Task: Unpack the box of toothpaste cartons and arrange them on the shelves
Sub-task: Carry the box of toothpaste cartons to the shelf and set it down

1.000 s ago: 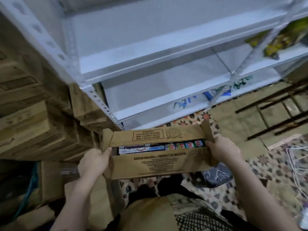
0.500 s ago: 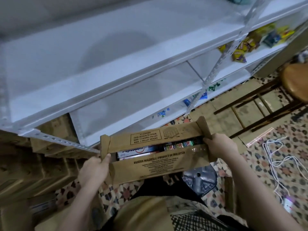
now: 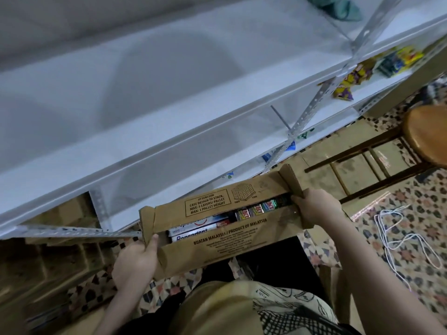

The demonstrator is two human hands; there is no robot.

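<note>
**In front of white shelves, box held at both ends**

Before the white metal shelves (image 3: 169,122), a cardboard box (image 3: 217,228) held in the air, flaps parted, toothpaste cartons (image 3: 200,229) lying inside. Left hand (image 3: 135,264) gripping the left end, thumb curled over the edge; right hand (image 3: 316,209) clamped on the right end. Below, patterned floor (image 3: 399,238) with a white cord (image 3: 411,238). Wooden stool (image 3: 428,134) to the right. Yellow snack packets (image 3: 350,83) on a far shelf.

Two bare forearms with no sleeves reaching the wrists, left hand (image 3: 135,264) and right hand (image 3: 319,206) uncovered. Below them, a tan garment and a cream cloth printed with black line drawings and netting.
</note>
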